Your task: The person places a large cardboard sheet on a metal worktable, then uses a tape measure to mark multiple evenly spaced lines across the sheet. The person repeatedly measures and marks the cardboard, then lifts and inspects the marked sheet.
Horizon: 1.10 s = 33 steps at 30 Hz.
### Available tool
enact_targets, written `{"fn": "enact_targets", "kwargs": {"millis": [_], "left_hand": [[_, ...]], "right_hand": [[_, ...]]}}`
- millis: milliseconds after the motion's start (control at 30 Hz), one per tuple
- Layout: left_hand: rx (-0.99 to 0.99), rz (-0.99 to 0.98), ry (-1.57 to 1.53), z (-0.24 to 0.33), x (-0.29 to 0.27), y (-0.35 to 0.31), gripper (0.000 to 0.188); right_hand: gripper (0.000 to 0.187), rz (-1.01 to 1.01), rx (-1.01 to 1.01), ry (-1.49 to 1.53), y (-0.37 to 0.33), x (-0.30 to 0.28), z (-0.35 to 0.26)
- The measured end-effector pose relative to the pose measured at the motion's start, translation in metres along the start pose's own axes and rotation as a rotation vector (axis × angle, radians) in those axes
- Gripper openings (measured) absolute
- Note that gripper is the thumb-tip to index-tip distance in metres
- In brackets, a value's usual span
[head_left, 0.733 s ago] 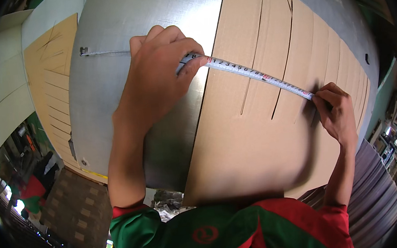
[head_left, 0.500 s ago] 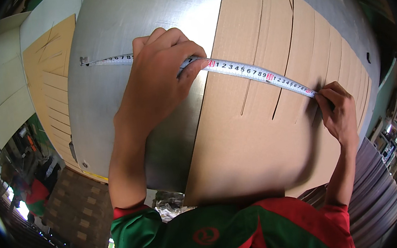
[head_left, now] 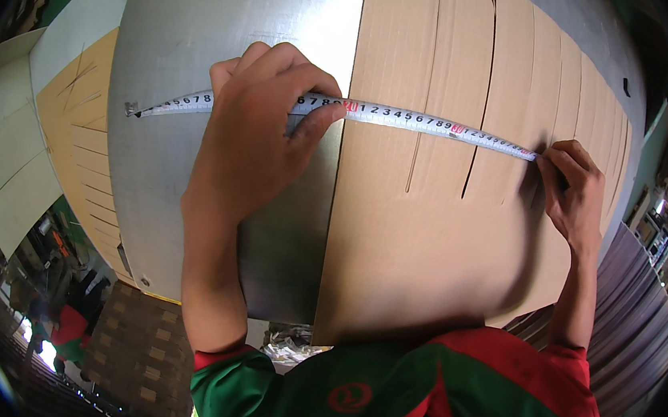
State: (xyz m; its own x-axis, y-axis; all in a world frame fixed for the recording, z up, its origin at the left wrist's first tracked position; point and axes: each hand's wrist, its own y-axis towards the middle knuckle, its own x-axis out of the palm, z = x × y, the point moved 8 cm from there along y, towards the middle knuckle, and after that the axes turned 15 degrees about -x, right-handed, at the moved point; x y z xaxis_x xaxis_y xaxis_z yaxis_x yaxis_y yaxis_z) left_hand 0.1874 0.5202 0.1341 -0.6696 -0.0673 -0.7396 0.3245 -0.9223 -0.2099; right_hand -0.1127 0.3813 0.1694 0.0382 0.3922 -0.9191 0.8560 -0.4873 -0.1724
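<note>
A white metal tape measure blade (head_left: 422,122) with black and red marks stretches across a brown cardboard sheet (head_left: 411,257) and the bare metal surface to its left. My left hand (head_left: 255,136) pinches the blade between thumb and fingers close to the cardboard's left edge. Beyond that hand, the blade's free end, tipped with a metal hook (head_left: 131,109), sticks out over the metal. At the other end, my right hand (head_left: 577,185) grips the tape above the cardboard's right part; its fingers hide what lies inside the grip. Long narrow slits run through the upper cardboard.
The grey metal surface (head_left: 251,11) carries the cardboard. Another slit cardboard piece (head_left: 95,151) lies at the far left, beside pale panels (head_left: 11,151). A person in red and green (head_left: 68,330) is at the lower left, near a brown patterned floor (head_left: 141,339). Dark corrugated material (head_left: 619,326) stands lower right.
The view has shifted slightly. My right hand sits a little further right in the picture and my left hand a little further left; both keep their hold on the tape.
</note>
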Motion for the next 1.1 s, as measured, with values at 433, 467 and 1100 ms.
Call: {"fn": "enact_targets", "kwargs": {"millis": [433, 467, 1100], "left_hand": [[-0.001, -0.007, 0.010, -0.0004, 0.0007, 0.0013, 0.013], [-0.003, -0.007, 0.010, -0.0001, 0.0006, 0.0013, 0.013], [-0.030, -0.010, -0.011, 0.0071, 0.0005, 0.0054, 0.019]], "right_hand": [[0.006, -0.003, -0.013, -0.022, 0.0024, 0.0002, -0.0014], [0.006, -0.015, 0.007, -0.038, 0.0016, 0.0005, 0.0002], [0.010, 0.051, -0.032, -0.052, -0.0025, -0.0030, 0.0004]]}}
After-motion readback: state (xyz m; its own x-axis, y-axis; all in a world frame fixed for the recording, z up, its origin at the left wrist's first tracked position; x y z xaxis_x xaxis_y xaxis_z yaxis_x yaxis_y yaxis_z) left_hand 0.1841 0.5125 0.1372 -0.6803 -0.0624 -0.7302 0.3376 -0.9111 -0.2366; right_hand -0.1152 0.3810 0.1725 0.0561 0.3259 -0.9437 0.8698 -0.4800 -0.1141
